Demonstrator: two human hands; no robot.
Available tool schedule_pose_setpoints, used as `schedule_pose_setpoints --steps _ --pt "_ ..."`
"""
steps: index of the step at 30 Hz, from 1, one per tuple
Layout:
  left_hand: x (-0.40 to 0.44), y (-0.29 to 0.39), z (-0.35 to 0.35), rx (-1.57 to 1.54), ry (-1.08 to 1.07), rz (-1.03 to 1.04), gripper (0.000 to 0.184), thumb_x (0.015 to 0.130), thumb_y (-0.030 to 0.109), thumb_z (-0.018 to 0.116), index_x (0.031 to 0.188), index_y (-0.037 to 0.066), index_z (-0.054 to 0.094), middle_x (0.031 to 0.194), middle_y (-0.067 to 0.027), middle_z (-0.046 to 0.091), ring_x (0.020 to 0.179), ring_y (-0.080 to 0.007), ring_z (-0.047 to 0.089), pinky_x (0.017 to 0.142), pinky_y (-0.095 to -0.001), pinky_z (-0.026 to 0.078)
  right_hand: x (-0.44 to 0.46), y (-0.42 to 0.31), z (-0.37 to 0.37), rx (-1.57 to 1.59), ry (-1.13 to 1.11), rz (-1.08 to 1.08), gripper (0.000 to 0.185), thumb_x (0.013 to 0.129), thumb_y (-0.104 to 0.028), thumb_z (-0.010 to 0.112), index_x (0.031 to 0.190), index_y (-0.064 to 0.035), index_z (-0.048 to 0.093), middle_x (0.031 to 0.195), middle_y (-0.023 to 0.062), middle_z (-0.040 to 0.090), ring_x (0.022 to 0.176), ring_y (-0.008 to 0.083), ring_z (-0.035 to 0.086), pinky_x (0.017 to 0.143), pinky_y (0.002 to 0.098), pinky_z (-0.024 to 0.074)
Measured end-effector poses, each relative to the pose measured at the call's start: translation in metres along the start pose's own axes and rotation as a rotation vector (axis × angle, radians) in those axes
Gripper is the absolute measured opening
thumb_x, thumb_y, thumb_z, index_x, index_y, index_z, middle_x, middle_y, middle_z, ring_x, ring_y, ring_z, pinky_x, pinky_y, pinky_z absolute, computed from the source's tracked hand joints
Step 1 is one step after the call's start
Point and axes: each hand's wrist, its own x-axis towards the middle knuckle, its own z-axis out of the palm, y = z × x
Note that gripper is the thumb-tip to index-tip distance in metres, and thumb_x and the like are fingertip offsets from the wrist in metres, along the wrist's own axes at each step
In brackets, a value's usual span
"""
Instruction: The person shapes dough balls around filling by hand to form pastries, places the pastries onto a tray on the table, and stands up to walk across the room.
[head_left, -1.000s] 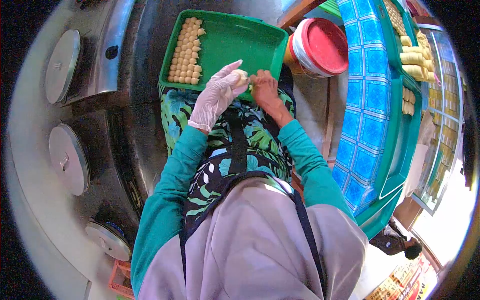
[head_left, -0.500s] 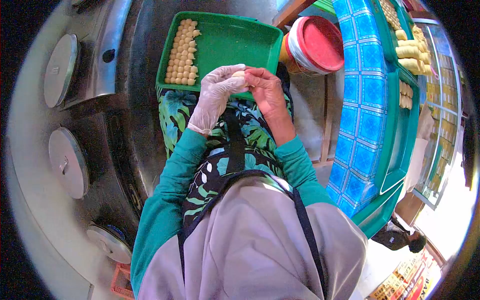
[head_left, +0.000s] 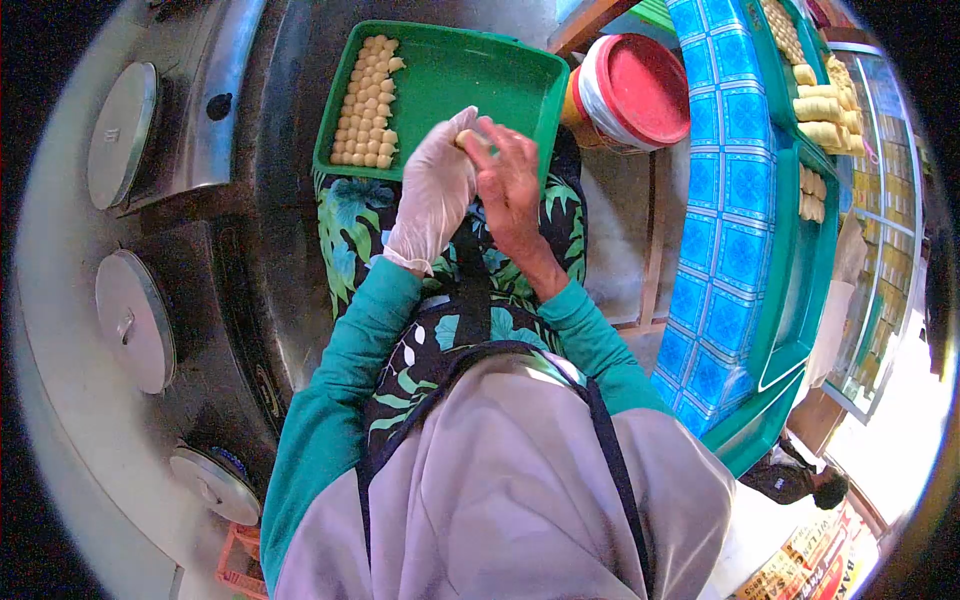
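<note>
Dough (head_left: pixel 463 139) barely visible between hands (head_left: pixel 512 192)

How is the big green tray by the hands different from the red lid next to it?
The tray is green and has corners, but the lid is red and round. The tray holds rows of pale balls; the lid's top looks bare. Each is one plain colour.
</note>
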Motion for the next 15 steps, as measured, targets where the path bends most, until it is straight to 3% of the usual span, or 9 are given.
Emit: schedule_pose_setpoints --steps 2,3,4,6,7,10,14,15 --pt "0.007 -0.003 -0.015 -0.375 -0.036 -0.095 0.037 0.095 0.024 0.055 0.125 0.002 0.050 0.111 -0.0067 0.057 0.104 -0.0177 0.055 0.091 -0.0351 0.047 -0.003 -0.007 0.005 0.537 -0.066 0.250 0.061 0.098 -0.048 0.030 0.134 -0.0019 0.047 0.140 0.0138 0.044 0.128 0.0255 0.040 0.108 0.0393 0.0276" --pt "0.009 -0.006 -0.015 -0.234 -0.002 -0.050 0.039 0.098 0.030 0.048 0.130 0.007 0.048 0.127 -0.0076 0.053 0.116 -0.0216 0.051 0.104 -0.0359 0.038 -0.003 -0.010 0.008 0.806 -0.101 0.372 0.068 0.099 -0.054 0.022 0.140 -0.0026 0.041 0.146 0.0130 0.038 0.134 0.0237 0.035 0.111 0.0382 0.0247" --pt "0.010 -0.011 -0.014 -0.233 -0.001 -0.046 0.039 0.098 0.030 0.048 0.130 0.007 0.048 0.127 -0.0076 0.053 0.116 -0.0216 0.051 0.104 -0.0359 0.038 0.000 -0.011 0.014 0.808 -0.102 0.370 0.068 0.099 -0.054 0.022 0.140 -0.0026 0.041 0.146 0.0130 0.038 0.134 0.0237 0.035 0.111 0.0382 0.0247" --pt "0.012 -0.024 -0.007 -0.047 -0.050 0.146 0.044 0.095 0.025 0.055 0.132 0.003 0.046 0.122 -0.0040 0.055 0.111 -0.0186 0.053 0.097 -0.0342 0.043 0.012 -0.007 0.027 1.049 0.120 0.517 0.077 0.096 -0.060 0.018 0.148 -0.0032 0.019 0.144 0.0184 0.038 0.134 0.0264 0.033 0.113 0.0399 0.0192" --pt "0.010 -0.029 -0.002 -0.046 -0.033 0.179 0.049 0.095 0.023 0.055 0.136 0.000 0.042 0.126 -0.0073 0.054 0.115 -0.0194 0.053 0.100 -0.0334 0.042 0.023 -0.009 0.023 1.117 0.132 0.549 0.079 0.095 -0.063 0.017 0.150 -0.0076 0.009 0.147 0.0202 0.033 0.136 0.0265 0.030 0.113 0.0394 0.0172" --pt "0.003 -0.023 0.004 0.215 -0.036 0.207 0.053 0.096 0.027 0.052 0.139 0.000 0.037 0.133 -0.0104 0.050 0.114 -0.0191 0.054 0.098 -0.0338 0.043 0.048 -0.007 0.016 0.952 0.206 0.580 0.078 0.094 -0.064 0.017 0.150 -0.0096 0.011 0.147 0.0196 0.034 0.137 0.0265 0.029 0.112 0.0389 0.0181" --pt "-0.002 -0.017 -0.002 0.124 -0.022 0.117 0.047 0.093 0.016 0.056 0.135 -0.003 0.041 0.128 -0.0140 0.053 0.112 -0.0235 0.056 0.097 -0.0348 0.046 0.040 0.005 0.014 1.129 0.191 0.574 0.077 0.095 -0.062 0.016 0.150 -0.0078 0.014 0.138 0.0207 0.046 0.134 0.0255 0.034 0.111 0.0390 0.0204" --pt "-0.002 -0.016 -0.002 0.125 -0.021 0.121 0.047 0.093 0.016 0.056 0.135 -0.003 0.041 0.128 -0.0140 0.053 0.112 -0.0235 0.056 0.097 -0.0348 0.046 0.032 0.008 0.011 0.962 0.223 0.449 0.068 0.099 -0.050 0.030 0.149 -0.0052 0.016 0.133 0.0211 0.051 0.130 0.0242 0.040 0.110 0.0385 0.0228"
